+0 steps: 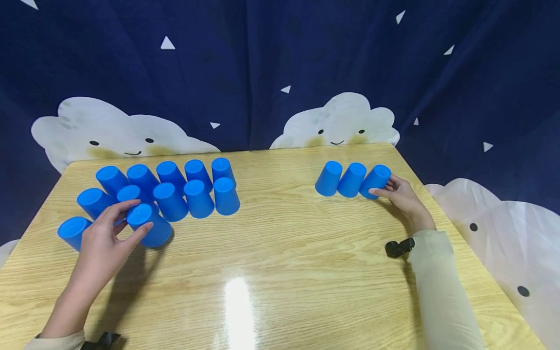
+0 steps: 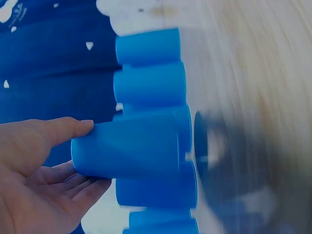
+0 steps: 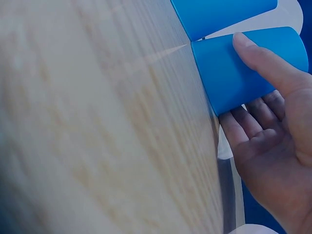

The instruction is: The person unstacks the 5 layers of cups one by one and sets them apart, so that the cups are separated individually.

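Note:
My left hand [image 1: 106,236] grips an upside-down blue plastic cup [image 1: 150,228] near its base, thumb on one side and fingers on the other. In the left wrist view this held cup [image 2: 129,146] appears slightly off the table, in front of other blue cups. Several more upside-down cups stand behind and beside it, among them one at the near left [image 1: 73,232] and one at the right end [image 1: 226,197]. Across the table, my right hand [image 1: 404,198] holds the rightmost cup [image 1: 375,180] of three in a row. Its thumb lies across that cup [image 3: 219,73], whose rim meets the table.
The other two cups of the right row, a middle one [image 1: 352,180] and a left one [image 1: 329,179], stand close together. A wood-grain table [image 1: 306,272] lies under everything. Behind it hangs a dark blue curtain [image 1: 262,63] with white clouds.

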Tool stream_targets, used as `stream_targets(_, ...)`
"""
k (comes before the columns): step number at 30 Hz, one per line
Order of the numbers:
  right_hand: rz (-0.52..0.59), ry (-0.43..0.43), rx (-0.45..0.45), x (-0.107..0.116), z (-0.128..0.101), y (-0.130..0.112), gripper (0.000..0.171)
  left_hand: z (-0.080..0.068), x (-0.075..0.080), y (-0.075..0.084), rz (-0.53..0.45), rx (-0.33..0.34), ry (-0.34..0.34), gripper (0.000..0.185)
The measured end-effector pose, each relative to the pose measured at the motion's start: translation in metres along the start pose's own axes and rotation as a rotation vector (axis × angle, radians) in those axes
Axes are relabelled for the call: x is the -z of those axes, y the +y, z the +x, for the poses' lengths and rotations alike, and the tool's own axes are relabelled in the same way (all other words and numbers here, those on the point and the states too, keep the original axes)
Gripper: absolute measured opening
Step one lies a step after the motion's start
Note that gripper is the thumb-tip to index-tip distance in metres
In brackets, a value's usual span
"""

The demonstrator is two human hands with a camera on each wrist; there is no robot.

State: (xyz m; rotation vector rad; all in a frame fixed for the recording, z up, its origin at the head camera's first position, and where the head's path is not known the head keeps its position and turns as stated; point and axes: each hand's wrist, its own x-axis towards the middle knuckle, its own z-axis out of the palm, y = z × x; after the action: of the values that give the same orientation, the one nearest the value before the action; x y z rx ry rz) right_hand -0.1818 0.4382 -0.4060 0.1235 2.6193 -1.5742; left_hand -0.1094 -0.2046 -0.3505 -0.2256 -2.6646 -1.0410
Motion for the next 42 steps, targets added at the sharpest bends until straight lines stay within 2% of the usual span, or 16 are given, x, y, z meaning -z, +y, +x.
stream_targets(5, 0.0, 0.002, 0.006, 0.001, 0.0, 0.0, 0.083, -0.002, 0.009, -0.013, 0.045, 0.043, 0.006, 0.057)
stream_targets(10, 0.005, 0.005, 0.016, 0.001, -0.001, 0.0, 0.083, -0.004, 0.009, -0.022, 0.051, 0.077, -0.005, 0.059)
stream_targets(19, 0.002, 0.0, 0.012, 0.0, -0.001, -0.001, 0.083, -0.005, 0.006, -0.028, 0.088, 0.1, -0.043, 0.058)
stream_targets(24, 0.004, -0.004, 0.003, 0.0, -0.001, -0.002, 0.084, -0.005, 0.005, -0.028, 0.091, 0.101, -0.042, 0.059)
stream_targets(33, -0.004, 0.004, -0.003, 0.0, 0.001, 0.0, 0.082, -0.005, 0.011, -0.021, 0.058, 0.071, 0.009, 0.061)
stream_targets(42, 0.003, 0.001, 0.022, 0.0, 0.0, 0.002, 0.081, -0.002, 0.01, 0.003, 0.039, 0.026, 0.102, 0.06)
